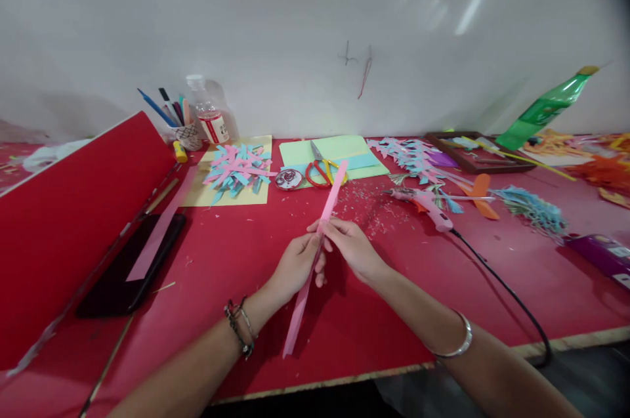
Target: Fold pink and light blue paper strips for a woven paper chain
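A long pink paper strip [333, 193] runs at a slant through both hands, above the red table. My left hand [298, 265] pinches it near its middle, and the lower part hangs down toward the table's front edge. Just beside it, my right hand [352, 247] grips the same strip with thumb and fingers. Beyond the strip's upper end lie scissors [319, 168] with red and yellow handles, on pale green paper [300, 152]. Another pink strip [156, 244] rests across a black phone [111, 273] at the left.
A heap of pink and blue paper pieces [239, 170] sits on yellow paper [256, 195]. To the right are a pink glue gun [423, 201] with its cable, a wooden tray [443, 142] and a leaning green bottle [546, 113]. A red board [83, 221] stands at left.
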Action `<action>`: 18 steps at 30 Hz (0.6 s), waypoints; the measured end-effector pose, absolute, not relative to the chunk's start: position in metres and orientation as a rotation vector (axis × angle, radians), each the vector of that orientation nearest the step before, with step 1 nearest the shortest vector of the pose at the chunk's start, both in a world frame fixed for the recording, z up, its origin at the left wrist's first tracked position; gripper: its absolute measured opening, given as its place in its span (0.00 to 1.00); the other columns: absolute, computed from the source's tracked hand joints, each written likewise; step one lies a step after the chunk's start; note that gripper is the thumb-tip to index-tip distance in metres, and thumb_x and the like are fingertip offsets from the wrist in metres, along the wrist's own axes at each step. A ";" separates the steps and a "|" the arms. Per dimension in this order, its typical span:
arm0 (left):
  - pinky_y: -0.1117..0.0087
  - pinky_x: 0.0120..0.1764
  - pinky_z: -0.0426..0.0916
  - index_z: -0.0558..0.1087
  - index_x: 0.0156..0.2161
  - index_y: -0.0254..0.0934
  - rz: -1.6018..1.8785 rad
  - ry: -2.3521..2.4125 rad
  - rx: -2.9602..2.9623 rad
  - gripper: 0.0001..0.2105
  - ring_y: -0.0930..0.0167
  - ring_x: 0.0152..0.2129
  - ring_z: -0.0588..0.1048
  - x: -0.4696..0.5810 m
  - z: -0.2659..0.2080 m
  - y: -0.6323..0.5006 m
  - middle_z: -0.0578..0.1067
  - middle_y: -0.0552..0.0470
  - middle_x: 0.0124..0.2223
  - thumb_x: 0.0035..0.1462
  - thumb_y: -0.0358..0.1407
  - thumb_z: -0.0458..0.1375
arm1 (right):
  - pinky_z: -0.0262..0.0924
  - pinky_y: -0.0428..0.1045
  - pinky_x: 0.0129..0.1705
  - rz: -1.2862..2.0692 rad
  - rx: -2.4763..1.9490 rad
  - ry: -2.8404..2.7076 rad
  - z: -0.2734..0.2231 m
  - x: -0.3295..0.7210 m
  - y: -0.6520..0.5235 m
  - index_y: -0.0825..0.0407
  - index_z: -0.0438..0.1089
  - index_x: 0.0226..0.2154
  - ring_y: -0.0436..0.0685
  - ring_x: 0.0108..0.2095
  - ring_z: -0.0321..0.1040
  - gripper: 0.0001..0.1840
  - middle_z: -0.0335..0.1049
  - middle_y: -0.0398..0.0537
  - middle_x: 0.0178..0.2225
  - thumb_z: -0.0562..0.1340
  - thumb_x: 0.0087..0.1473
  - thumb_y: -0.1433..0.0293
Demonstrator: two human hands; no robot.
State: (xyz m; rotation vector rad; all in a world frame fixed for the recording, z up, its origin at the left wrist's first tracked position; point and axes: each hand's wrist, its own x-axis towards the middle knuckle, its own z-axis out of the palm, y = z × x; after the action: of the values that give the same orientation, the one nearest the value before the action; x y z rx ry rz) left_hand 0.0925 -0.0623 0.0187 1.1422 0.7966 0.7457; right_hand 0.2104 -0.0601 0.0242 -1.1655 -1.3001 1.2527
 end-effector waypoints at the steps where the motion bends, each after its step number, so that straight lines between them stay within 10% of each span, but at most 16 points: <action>1: 0.76 0.16 0.62 0.60 0.28 0.34 0.737 0.799 1.157 0.15 0.80 0.07 0.61 0.092 0.019 -0.062 0.59 0.63 0.13 0.53 0.45 0.44 | 0.54 0.44 0.28 1.250 -1.169 -1.300 0.025 0.211 -0.060 0.55 0.69 0.28 0.45 0.20 0.55 0.14 0.52 0.37 0.15 0.52 0.50 0.63; 18: 0.81 0.11 0.53 0.63 0.28 0.34 0.670 0.950 1.569 0.16 0.79 0.06 0.62 0.084 0.020 -0.062 0.59 0.62 0.12 0.54 0.44 0.41 | 0.55 0.48 0.39 1.081 -1.069 -0.980 0.027 0.235 -0.047 0.53 0.69 0.25 0.51 0.34 0.62 0.10 0.67 0.45 0.28 0.57 0.45 0.63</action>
State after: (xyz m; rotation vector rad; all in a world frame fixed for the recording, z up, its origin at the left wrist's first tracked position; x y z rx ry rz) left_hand 0.0836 -0.0615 0.0202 1.5687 0.9502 0.6703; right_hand 0.2350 -0.0470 0.0266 -1.0694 -0.9800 1.0810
